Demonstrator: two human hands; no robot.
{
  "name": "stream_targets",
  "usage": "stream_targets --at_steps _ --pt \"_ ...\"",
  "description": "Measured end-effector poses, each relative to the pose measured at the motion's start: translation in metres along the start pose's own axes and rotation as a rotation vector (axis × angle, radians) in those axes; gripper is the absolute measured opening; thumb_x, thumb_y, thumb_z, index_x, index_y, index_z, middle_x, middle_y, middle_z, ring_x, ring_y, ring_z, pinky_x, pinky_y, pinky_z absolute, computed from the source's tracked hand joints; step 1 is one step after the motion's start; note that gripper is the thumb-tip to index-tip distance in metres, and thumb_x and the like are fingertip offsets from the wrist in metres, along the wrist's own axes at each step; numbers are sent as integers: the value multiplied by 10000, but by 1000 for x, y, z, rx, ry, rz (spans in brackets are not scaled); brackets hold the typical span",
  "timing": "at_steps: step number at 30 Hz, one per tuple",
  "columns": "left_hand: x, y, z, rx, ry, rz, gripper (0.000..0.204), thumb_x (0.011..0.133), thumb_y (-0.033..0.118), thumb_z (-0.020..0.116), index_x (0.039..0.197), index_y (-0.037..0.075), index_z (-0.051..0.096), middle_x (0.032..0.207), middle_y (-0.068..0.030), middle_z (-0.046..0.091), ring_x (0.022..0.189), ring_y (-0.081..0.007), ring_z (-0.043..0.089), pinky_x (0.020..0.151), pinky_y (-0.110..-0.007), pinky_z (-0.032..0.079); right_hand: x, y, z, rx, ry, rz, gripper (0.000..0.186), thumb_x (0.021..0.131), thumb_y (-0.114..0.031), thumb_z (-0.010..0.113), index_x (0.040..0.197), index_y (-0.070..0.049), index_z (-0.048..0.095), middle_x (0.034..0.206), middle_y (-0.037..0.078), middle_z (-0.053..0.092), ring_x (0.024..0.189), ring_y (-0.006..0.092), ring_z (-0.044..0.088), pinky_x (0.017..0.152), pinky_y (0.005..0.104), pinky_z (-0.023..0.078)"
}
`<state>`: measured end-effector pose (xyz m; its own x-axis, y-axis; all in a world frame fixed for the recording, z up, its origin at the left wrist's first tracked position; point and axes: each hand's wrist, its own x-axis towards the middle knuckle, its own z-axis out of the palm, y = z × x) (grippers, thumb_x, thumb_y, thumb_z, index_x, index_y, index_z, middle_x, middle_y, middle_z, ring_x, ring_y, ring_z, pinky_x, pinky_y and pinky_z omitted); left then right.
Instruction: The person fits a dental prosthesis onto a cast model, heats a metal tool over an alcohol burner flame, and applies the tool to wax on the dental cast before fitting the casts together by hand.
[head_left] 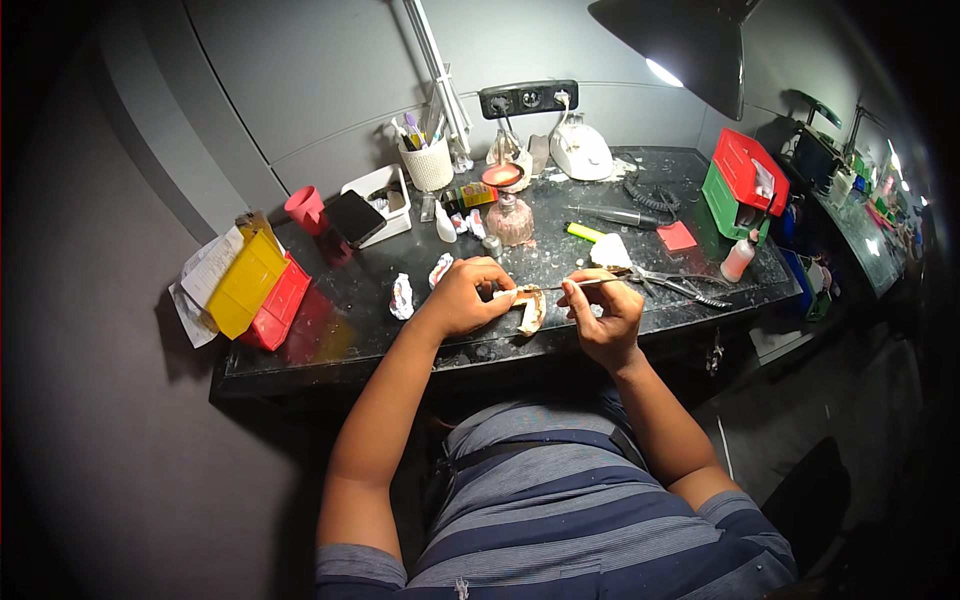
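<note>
left hand (468,300): fingers pinched on a pale curved mould (533,316), near the front edge of the black table (360,345). right hand (607,315): thumb and fingers closed on a thin tool (552,288). pliers (682,288): on table, beyond right hand.

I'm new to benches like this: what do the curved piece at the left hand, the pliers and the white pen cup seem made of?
Curved piece: perhaps plaster or wax, matte; it looks pale and dull, with brown areas.
Pliers: probably metal, fairly shiny, judging by the silvery glints.
White pen cup: likely plastic; its wall is finely textured, though woven fibre is possible.
</note>
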<state>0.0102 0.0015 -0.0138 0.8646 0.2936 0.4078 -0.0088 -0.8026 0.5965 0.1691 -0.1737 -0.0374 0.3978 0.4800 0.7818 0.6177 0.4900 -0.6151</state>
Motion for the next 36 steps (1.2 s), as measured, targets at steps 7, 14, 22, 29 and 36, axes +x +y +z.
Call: stream_targets --at_steps 7,14,22,29,36 --pt "0 3 -1 -4 1 -1 150 788 161 758 847 28 723 834 -55 681 689 -143 574 642 -287 470 2 -2 1 -7 -8 -14 32 858 37 689 863 33 658 817 103 709 657 146 711 584 244 541" --pt "0 3 -1 -1 3 -11 154 787 160 759 849 24 723 842 -61 685 695 -146 581 649 -290 477 6 -2 0 -100 -88 32 64 850 -6 712 877 35 672 744 97 696 658 144 709 575 242 532" --pt "-1 3 -1 -22 -1 -10 161 785 156 766 853 17 724 833 -58 685 681 -140 576 641 -286 473 7 1 1 94 -80 329 118 895 -55 695 891 62 677 769 94 710 660 127 702 587 236 533" --pt "-1 2 -1 -21 -3 -26 162 788 156 769 858 16 725 835 -58 684 682 -138 573 639 -283 470 10 7 -1 242 -67 488 140 912 -80 696 883 56 679 764 61 698 611 98 659 531 230 501" --pt "-1 3 -1 -23 -5 -26 164 793 160 771 860 17 726 841 -56 683 690 -135 572 644 -282 469 9 5 1 219 -52 476 130 918 -66 682 859 50 676 818 73 697 604 77 638 512 220 489"
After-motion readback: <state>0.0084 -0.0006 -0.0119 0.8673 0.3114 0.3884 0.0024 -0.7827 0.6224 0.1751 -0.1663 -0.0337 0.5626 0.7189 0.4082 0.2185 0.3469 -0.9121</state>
